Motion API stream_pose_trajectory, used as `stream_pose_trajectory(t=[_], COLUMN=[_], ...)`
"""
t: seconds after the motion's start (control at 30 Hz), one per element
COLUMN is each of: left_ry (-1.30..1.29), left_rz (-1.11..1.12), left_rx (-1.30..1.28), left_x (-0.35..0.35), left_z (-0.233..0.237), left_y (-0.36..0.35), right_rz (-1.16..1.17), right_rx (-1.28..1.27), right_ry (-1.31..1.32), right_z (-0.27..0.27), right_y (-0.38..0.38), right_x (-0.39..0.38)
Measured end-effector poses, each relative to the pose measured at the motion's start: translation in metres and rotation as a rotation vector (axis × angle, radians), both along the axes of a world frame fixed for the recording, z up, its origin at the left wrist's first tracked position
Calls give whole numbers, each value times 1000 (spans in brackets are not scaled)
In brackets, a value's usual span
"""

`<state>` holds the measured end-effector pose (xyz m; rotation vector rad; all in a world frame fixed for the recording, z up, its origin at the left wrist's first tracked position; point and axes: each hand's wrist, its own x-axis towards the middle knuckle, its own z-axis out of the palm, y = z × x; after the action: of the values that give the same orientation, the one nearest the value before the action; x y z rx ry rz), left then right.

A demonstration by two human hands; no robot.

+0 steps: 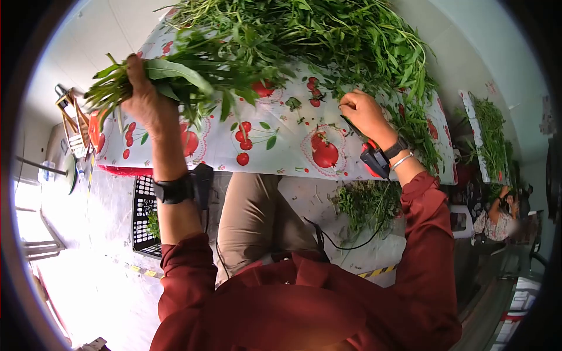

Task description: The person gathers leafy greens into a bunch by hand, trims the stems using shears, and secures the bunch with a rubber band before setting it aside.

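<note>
My left hand (143, 99) is closed around a bunch of leafy green stems (181, 76). The bunch is raised over the left part of the table, its cut-looking ends to the left and its leaves trailing right, partly blurred. My right hand (364, 114) is held over the tablecloth at the edge of the big heap of greens (328, 35), fingers curled and pinched together. Along its palm side, reaching back to the wrist, is a red-and-black tool (373, 159) with a narrow dark part. What the right fingertips hold is hidden.
The table wears a white cloth (287, 146) printed with red fruit. Beneath it stand a black crate (143, 216) and a pile of greens (369, 205) on the floor. A cable (351, 247) runs by my legs. At right, another person (497, 222) sits near a second table (474, 134) of greens.
</note>
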<state>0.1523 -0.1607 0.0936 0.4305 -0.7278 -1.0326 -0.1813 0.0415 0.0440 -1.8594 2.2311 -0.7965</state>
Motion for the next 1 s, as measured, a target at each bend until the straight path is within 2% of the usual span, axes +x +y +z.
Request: stream_pose_trajectory(t=[0.07, 0.1, 0.13, 0.2, 0.27, 0.3, 0.33, 0.43, 0.47, 0.5, 0.67, 0.7, 0.73, 0.83, 0.9, 1.0], left_ry=[-251, -456, -456, -810, -1021, -1201, -1259, -1403, -1407, -1408, -1434, -1436, -1438, -1434, -1407, -1409], left_rz=[218, 307, 297, 406, 223, 145, 136, -29, -15, -95, -167, -168, -168, -157, -166, -179], left_rx=[-77, -101, -100, -529, -683, -679, -719, -837, -921, -930, -892, -893, -896, -917, -908, -905], left_x=[2, 6, 3, -2, -10, -15, -28, -59, -68, -73, -82, -82, -82, -83, -83, -82], left_z=[5, 4, 2, -4, -15, -19, -29, -47, -54, -59, -73, -74, -75, -80, -82, -82], left_y=[1, 0, 3, 8, 17, 24, 29, 63, 69, 77, 87, 86, 86, 85, 85, 84], right_rz=[-14, -25, -53, -85, -87, -82, -38, -58, -37, -34, -104, -132, -81, -28, 55, 93], right_rx=[-36, -34, 3, 43, 70, 83, 19, 242, 252, 257, 201, 184, 85, 28, -105, -81], right_ry=[7, 8, 29, 50, 20, 24, -52, -149, -145, -160, -196, -271, -154, -100, -33, 34], right_z=[-1, 0, 3, 6, 13, 10, 4, 11, 9, 7, 39, 47, 45, 48, 53, 67], right_y=[8, 11, 14, 21, 23, 24, 26, 32, 33, 32, 14, 10, 2, -28, -50, -79], right_x=[-7, -11, -14, -20, -30, -39, -45, -46, -50, -56, -51, -48, -55, -66, -60, -39])
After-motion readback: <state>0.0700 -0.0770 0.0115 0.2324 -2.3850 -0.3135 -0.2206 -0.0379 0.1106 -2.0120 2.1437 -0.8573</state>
